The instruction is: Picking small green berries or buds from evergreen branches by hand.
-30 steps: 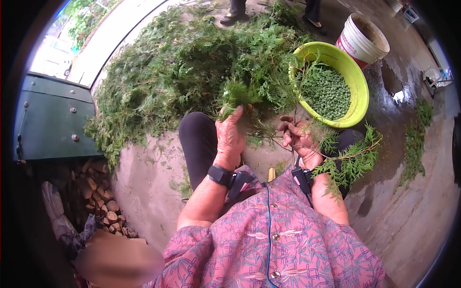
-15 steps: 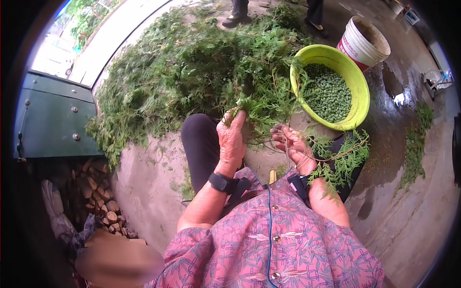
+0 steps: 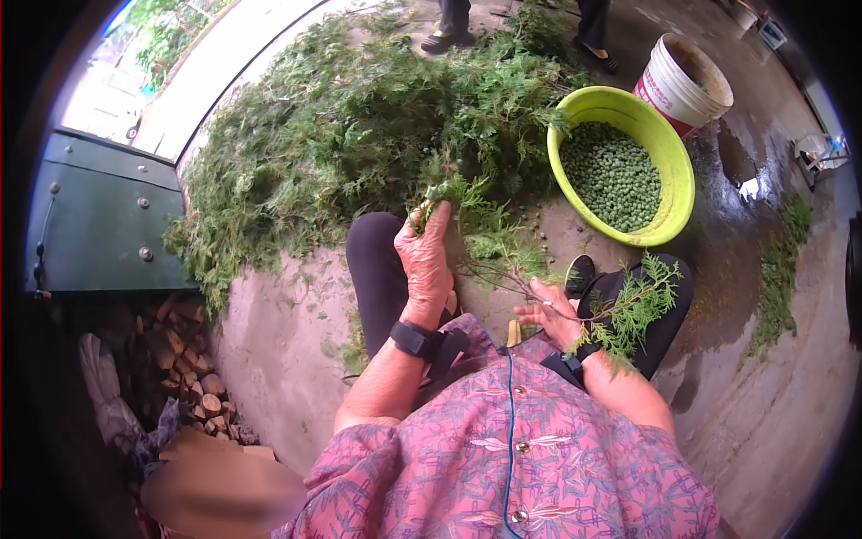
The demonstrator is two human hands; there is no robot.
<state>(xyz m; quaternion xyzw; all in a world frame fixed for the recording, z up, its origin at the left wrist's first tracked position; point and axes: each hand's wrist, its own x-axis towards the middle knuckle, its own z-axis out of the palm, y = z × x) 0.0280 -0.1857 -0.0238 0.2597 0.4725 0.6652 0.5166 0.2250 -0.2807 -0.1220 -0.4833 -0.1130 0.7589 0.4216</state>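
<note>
My left hand (image 3: 424,265) is closed, thumb against fingers, on a small green conifer sprig (image 3: 436,192) at the near edge of the pile. To its right, my right hand (image 3: 558,316) has its fingers curled at the thin brown stem of a leafy conifer branch (image 3: 636,314). That branch's flat green fronds spread over my right wrist and knee, and its bare stem points toward my left hand. Beyond my right hand stands a yellow-green tub (image 3: 680,211), partly filled with small round green cones (image 3: 620,175).
A large heap of cut conifer branches (image 3: 332,144) covers the floor ahead. Behind the tub stands a white and red bucket (image 3: 678,90). Another person's feet (image 3: 446,40) are beyond the heap. Chopped firewood (image 3: 193,373) lies at left under a green metal panel (image 3: 108,225).
My right hand has drawn toward me, and the branch with it, away from the heap. The foliage between my hands has thinned, showing my right shoe. My left hand has shifted slightly left.
</note>
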